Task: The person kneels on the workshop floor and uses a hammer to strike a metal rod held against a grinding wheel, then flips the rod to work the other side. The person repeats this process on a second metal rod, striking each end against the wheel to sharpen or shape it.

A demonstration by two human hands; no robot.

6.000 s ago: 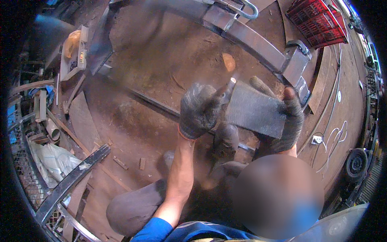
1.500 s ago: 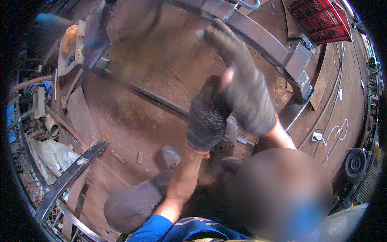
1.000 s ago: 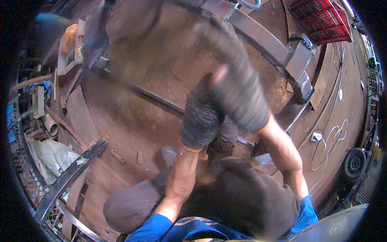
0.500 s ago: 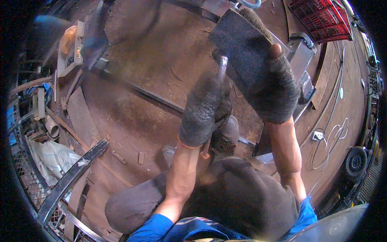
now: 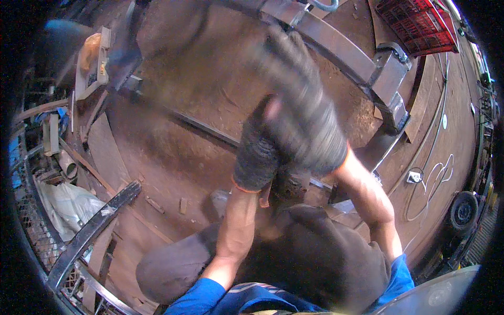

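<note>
My left hand (image 5: 256, 157), in a dark knit glove with an orange cuff, is closed in a fist in front of my knees. Below the fist pokes the reddish end (image 5: 264, 197) of a metal rod; its upper part is hidden now. Across the left hand lies my right hand (image 5: 310, 118), gloved the same way and smeared by motion, its fingers pointing up and away. Whether it grips anything cannot be made out. Just beyond it runs a grey steel beam (image 5: 338, 50) with a bracket-like end (image 5: 392, 73).
A long metal bar (image 5: 202, 128) lies on the brown floor. At left are a black metal frame (image 5: 94, 228), a white sack (image 5: 71, 207) and wood scraps. To the right are a white cable (image 5: 428, 194), a small wheel (image 5: 463, 211) and a red crate (image 5: 417, 26).
My right hand has swung left over my left hand. The dark flat plate it held is out of sight, baring the steel beam. The rod's upper end is now covered.
</note>
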